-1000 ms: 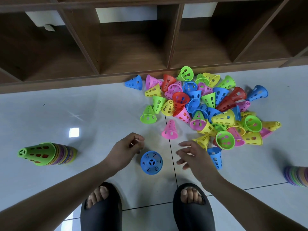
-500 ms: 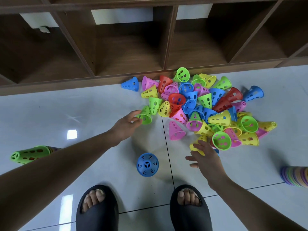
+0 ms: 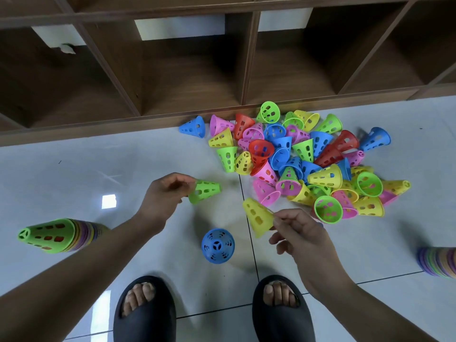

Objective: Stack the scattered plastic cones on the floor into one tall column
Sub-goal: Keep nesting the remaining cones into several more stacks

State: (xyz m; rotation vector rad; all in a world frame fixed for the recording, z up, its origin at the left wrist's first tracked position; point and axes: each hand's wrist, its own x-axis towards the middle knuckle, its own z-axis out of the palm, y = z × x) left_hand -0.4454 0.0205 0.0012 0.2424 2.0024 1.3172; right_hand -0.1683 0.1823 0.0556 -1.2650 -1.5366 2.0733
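Green cone [image 3: 204,191] pinched in the left hand [image 3: 164,193], yellow cone [image 3: 257,217] pinched in the right hand [image 3: 299,233], both held above an upright blue cone [image 3: 218,245] on the floor tiles [image 3: 74,174].

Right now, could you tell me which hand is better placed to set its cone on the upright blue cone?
Probably the right hand: its yellow cone hangs nearer the blue cone, wide end toward it. The left hand holds its green cone sideways, farther off.
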